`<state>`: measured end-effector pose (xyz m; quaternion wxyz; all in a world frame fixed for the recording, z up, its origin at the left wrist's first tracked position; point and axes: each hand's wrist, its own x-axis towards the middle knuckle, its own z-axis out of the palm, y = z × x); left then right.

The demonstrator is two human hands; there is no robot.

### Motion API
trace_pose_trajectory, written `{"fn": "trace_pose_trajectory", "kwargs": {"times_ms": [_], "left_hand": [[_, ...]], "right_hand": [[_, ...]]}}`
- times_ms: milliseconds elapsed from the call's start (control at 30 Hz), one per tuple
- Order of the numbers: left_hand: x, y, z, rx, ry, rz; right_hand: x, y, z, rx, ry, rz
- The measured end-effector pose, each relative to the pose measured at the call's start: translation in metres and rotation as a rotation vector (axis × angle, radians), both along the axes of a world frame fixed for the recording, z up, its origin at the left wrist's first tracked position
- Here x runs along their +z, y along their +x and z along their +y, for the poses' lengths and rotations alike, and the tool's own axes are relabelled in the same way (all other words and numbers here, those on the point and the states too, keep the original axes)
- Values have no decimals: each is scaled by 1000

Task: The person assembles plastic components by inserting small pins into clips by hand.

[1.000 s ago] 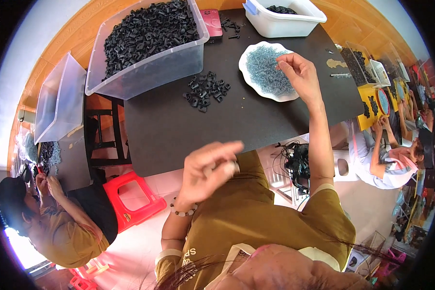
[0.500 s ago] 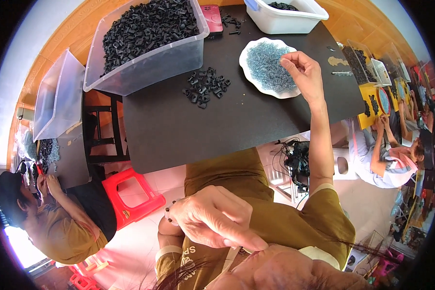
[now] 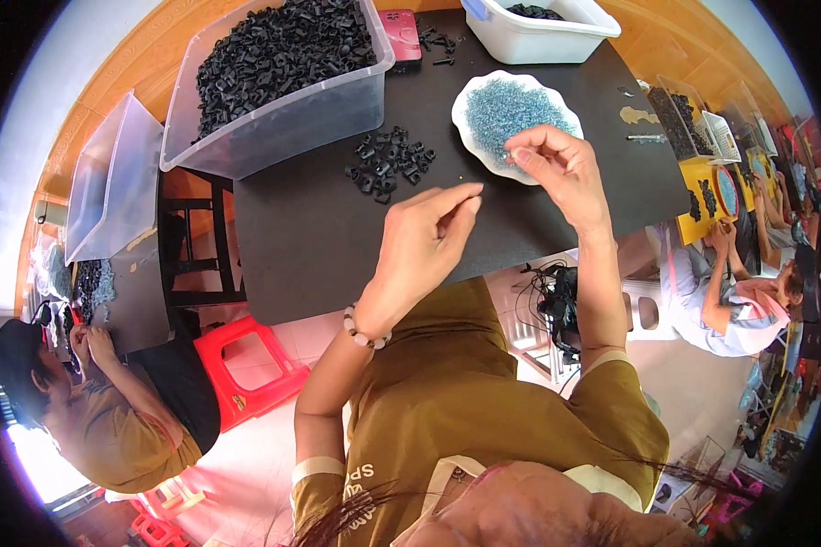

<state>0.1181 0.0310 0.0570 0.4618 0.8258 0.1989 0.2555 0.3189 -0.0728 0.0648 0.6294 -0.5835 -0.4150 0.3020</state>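
Translucent blue-grey pellets [image 3: 506, 108] are heaped in a white scalloped plate [image 3: 463, 141], seen in the head view. The plate's near rim is overhung by the right hand [image 3: 567, 180], whose thumb and index finger are brought together in a pinch, the heap lying just beyond the fingertips. By the left hand [image 3: 420, 242], thumb and index finger are held almost together above the tabletop, near the plate and apart from the right fingertips. Whether a pellet is gripped by either hand cannot be told.

Bare dark tabletop [image 3: 310, 246] is left between the loose pile of black plastic parts [image 3: 389, 164] and the table's near edge, over which both forearms are extended. Movement toward the far left is bounded by the wall of a clear plastic bin [image 3: 315, 132]; beyond the plate, a white tub [image 3: 538, 46] is placed.

The pellets appear fine and glassy; the black parts are angular and irregular; the plate's rim is smooth, glossy and wavy.
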Motion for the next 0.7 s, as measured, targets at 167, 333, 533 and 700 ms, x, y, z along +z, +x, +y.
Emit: {"fn": "trace_pose_trajectory", "kwargs": {"times_ms": [167,333,533,700], "left_hand": [[13,27,6,1,208,-116],[9,45,18,-55,395,-211],[14,65,28,-123,272,-82],[18,81,37,-131,6,15]], "right_hand": [[3,-2,0,14,-16,-41],[8,2,0,-11,-40,-135],[5,16,2,-22,-78,-165],[4,27,5,-39,-69,-285]]}}
